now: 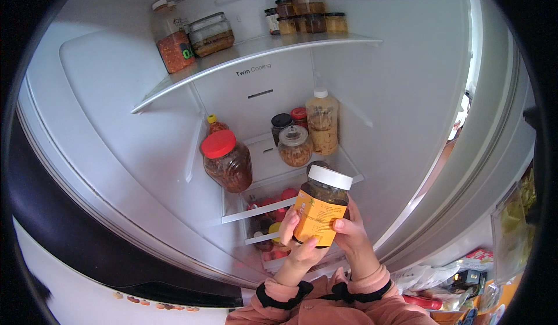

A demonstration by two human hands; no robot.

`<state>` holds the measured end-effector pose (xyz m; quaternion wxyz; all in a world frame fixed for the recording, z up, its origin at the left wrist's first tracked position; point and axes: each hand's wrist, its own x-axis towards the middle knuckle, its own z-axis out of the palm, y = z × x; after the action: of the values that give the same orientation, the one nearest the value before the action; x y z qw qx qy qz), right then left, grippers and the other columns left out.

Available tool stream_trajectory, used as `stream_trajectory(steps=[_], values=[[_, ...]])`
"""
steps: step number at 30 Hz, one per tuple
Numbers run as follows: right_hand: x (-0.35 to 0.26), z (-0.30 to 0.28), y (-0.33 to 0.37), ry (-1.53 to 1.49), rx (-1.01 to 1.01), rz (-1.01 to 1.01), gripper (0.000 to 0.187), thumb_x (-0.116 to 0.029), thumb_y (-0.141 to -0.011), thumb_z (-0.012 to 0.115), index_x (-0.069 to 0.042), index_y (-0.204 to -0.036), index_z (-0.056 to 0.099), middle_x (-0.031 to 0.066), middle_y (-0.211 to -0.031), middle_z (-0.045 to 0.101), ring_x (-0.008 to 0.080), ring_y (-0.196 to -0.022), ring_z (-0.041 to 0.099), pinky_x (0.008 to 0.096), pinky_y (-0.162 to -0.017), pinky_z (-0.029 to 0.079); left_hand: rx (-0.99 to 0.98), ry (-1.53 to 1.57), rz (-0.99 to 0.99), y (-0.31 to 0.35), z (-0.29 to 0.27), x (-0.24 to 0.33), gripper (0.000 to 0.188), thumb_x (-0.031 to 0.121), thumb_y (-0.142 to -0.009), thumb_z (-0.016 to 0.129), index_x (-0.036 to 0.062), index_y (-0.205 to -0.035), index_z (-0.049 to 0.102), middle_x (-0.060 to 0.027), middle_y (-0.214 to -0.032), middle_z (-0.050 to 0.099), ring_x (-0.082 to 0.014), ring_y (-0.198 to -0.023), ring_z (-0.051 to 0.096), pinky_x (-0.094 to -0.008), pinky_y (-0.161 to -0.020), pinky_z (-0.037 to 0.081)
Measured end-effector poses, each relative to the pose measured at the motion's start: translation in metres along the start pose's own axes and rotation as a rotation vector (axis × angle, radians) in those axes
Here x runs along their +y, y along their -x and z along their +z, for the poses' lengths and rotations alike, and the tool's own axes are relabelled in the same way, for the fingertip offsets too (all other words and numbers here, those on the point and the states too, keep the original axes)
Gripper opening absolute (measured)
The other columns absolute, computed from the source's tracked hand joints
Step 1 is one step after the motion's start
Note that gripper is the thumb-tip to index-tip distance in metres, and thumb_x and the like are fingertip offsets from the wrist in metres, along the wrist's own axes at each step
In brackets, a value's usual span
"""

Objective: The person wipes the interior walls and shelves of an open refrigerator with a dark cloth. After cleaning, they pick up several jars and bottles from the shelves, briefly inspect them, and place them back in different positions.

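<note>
A dark jar [321, 211] with a white lid and a yellow label is held up, slightly tilted, in front of the open fridge. My left hand [302, 249] grips it from the left and below, thumb on the label. My right hand [351, 232] wraps its right side, thumb pressed on the label's edge. Just behind it on the middle shelf stand a glass jar with a glass lid [294, 149] and a tall bottle with a white cap [322, 121]. Left of these is a big jar with a red lid [228, 165].
On the upper glass shelf [261, 50] stand a bottle of red paste [174, 46], a glass container [211, 34] and several small stacked jars [314, 22]. Red round items [282, 200] lie in the lower drawers. The open fridge door [494, 150] is at right, with bags [430, 278] below it.
</note>
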<state>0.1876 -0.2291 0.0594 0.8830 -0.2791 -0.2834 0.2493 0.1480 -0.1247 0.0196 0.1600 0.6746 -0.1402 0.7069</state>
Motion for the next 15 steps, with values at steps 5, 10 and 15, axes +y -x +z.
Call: stream_trajectory(steps=[5, 10, 15], values=[[-0.0004, 0.0033, 0.0002, 0.045, 0.012, -0.014, 0.089, -0.022, -0.068, 0.084, 0.003, -0.139, 0.037, 0.0114, -0.125, 0.056, 0.0213, -0.115, 0.055, 0.0344, -0.101, 0.042, 0.030, -0.007, -0.059, -0.0003, 0.0021, 0.0022, 0.081, 0.005, -0.068, 0.082, 0.0110, -0.123, 0.022, -0.0221, -0.130, 0.032, -0.0376, -0.119, 0.043, -0.0479, -0.097, 0.047], [-0.0016, 0.0041, 0.0002, 0.064, 0.020, -0.033, 0.095, -0.027, -0.066, 0.086, 0.003, -0.140, 0.035, 0.0106, -0.126, 0.056, 0.0205, -0.115, 0.055, 0.0339, -0.101, 0.041, 0.018, 0.017, -0.079, -0.0017, 0.0025, 0.0037, 0.079, 0.005, -0.069, 0.082, 0.0107, -0.121, 0.023, -0.0219, -0.130, 0.032, -0.0373, -0.119, 0.043, -0.0483, -0.098, 0.046], [-0.0042, 0.0065, 0.0017, 0.049, 0.002, -0.047, 0.099, -0.028, -0.066, 0.087, 0.003, -0.142, 0.032, 0.0105, -0.128, 0.055, 0.0202, -0.116, 0.054, 0.0333, -0.101, 0.042, 0.034, 0.039, -0.100, -0.0010, 0.0047, 0.0064, 0.078, 0.005, -0.069, 0.082, 0.0111, -0.120, 0.023, -0.0222, -0.131, 0.031, -0.0375, -0.120, 0.043, -0.0479, -0.099, 0.046]])
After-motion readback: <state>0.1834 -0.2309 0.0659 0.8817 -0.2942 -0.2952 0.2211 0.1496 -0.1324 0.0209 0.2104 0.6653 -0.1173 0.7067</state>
